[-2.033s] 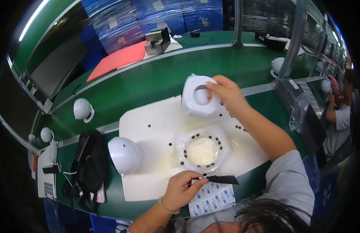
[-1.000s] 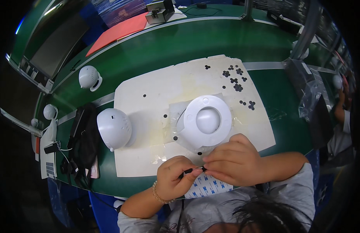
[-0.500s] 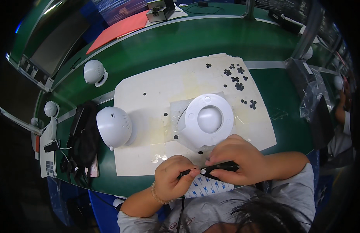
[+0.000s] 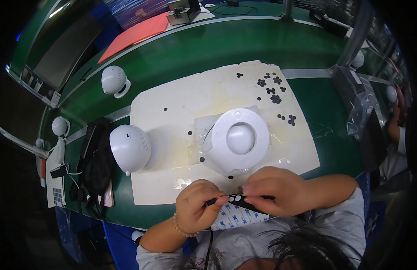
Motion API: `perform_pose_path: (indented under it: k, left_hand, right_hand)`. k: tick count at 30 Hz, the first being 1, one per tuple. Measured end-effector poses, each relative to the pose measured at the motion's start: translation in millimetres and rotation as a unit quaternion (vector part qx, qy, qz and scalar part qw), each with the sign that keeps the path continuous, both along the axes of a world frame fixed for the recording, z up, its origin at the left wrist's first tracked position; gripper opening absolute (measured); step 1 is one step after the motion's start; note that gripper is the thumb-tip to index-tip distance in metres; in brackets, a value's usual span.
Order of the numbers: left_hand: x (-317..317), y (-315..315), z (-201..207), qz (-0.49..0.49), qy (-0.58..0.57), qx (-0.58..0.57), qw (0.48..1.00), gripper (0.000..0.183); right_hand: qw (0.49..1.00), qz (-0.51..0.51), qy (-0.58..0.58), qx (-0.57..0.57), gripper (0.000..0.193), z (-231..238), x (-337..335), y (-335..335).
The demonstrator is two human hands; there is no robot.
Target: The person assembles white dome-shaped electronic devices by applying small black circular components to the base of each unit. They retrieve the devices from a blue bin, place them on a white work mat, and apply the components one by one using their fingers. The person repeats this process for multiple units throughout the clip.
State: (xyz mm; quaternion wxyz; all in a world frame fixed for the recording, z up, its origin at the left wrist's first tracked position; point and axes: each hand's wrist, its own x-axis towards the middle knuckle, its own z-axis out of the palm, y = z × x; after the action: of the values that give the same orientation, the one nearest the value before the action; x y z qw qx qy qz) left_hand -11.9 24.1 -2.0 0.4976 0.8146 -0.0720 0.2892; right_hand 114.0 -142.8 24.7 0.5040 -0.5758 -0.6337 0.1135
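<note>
Near the table's front edge, my left hand (image 4: pixel 198 203) pinches the left end of a black adhesive sheet (image 4: pixel 248 203). Two white round spots show on the sheet's upper edge, between my hands. A white underside with blue print hangs below it. My right hand (image 4: pixel 276 191) is closed at the sheet's right part, thumb and fingertips pressed together at its edge; whether a small piece sits between them is hidden. Just beyond my hands lies a white round housing (image 4: pixel 221 139), its ring-shaped base facing up, on a clear plastic bag (image 4: pixel 201 123).
A white dome-shaped device (image 4: pixel 129 148) stands left on the pale board (image 4: pixel 172 94). Several black round pads (image 4: pixel 275 99) lie at the board's far right. Another white device (image 4: pixel 115 81) is farther back. A black bag (image 4: pixel 98 153) lies left; a dark box (image 4: pixel 359 103) stands right.
My right hand has drawn down and closed its fingertips nearer the sheet's edge. Two white spots now show instead of one. The far white device has shifted slightly right.
</note>
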Motion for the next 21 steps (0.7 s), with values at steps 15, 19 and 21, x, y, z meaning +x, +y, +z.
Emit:
perform_pose_path:
  k: [15, 19, 21]
  left_hand:
    - [1, -6, -5, 0.095, 0.027, 0.348, 0.932, 0.015]
    - [1, -5, -4, 0.098, 0.027, 0.321, 0.942, 0.013]
    - [1, -6, -5, 0.098, 0.033, 0.314, 0.944, 0.013]
  right_hand:
    - [0.981, -0.056, 0.180, 0.044, 0.060, 14, 67, 38]
    - [0.988, -0.046, 0.148, 0.018, 0.062, 15, 68, 40]
    - [0.989, -0.052, 0.135, 0.019, 0.063, 15, 69, 41]
